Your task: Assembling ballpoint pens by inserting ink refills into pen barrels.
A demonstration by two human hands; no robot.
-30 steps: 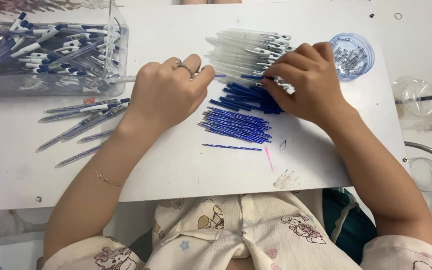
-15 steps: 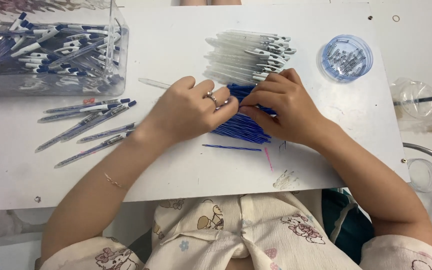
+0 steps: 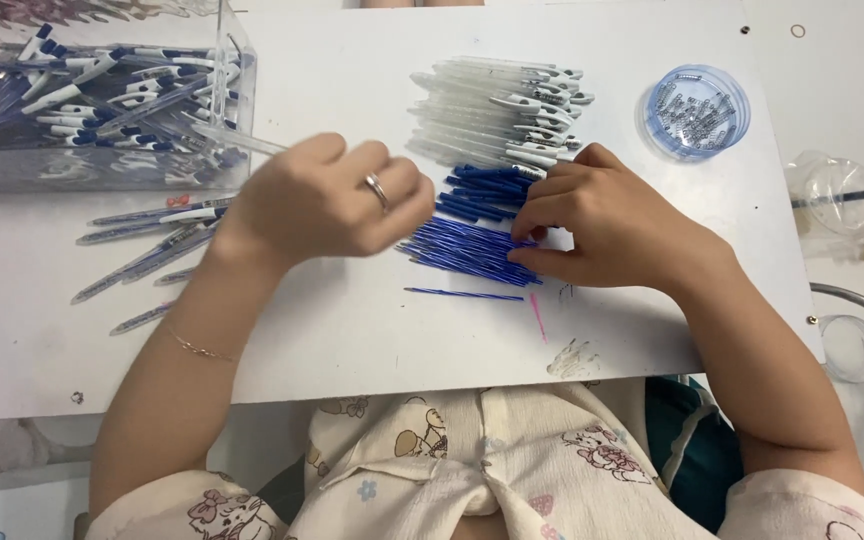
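I see my left hand curled into a loose fist, and a clear pen barrel sticks out of it toward the upper left, so it is closed on that barrel. My right hand lies flat-ish with the fingers bent down, fingertips pressing on the pile of thin blue refills that sits between the two hands; whether it pinches one refill I cannot tell. A single refill lies just below that pile. Above my right hand is a stack of clear pen barrels, and to its upper right a small round blue dish of springs. Up and left of my left hand stands a clear box of finished pens, with loose pens beside my left wrist.
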